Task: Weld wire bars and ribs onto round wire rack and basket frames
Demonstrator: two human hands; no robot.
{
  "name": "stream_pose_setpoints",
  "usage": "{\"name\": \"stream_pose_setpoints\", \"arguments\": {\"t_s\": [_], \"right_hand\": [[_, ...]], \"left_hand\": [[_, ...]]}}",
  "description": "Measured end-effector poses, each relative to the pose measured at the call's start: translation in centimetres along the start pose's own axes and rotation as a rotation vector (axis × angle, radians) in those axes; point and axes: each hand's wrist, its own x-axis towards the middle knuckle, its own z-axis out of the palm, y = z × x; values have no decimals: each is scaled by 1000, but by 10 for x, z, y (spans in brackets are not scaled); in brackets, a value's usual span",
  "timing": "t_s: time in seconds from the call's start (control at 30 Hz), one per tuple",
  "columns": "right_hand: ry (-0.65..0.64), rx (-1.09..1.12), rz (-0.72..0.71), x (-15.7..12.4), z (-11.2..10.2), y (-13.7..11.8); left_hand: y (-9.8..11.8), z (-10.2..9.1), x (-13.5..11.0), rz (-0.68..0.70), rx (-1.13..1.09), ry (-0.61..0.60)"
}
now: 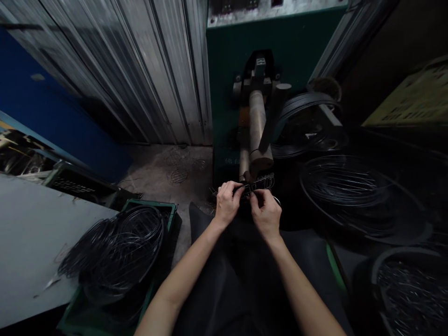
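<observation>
Corrugated metal sheeting (140,70) and a green machine (301,51) close the back of the workspace; bare concrete floor (157,163) lies open between them and the near crates. Both hands meet at the lower end of the machine's steel cylinder (258,126). The left hand (227,201) is closed, pinching the left part of a small wire grid (259,183); the right hand (266,213) is closed on its right part from below. The grid is held roughly level, just under the cylinder's tip and touching or nearly touching it. A green crate (154,205) of black wire rings (115,252) sits against the right edge of a grey tabletop (31,233). Large wire coils (345,184) crowd the right side, near the right forearm, leaving little free room there.
</observation>
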Motion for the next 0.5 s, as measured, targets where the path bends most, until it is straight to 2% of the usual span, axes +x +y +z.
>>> {"name": "stream_pose_setpoints", "arguments": {"t_s": [0.33,0.5], "right_hand": [[-18,14,-4,1,-3,-7],[-9,62,22,6,4,-6]], "left_hand": [[0,-2,4,-13,-15,-10],[-3,-5,12,-23,-42,-62]]}}
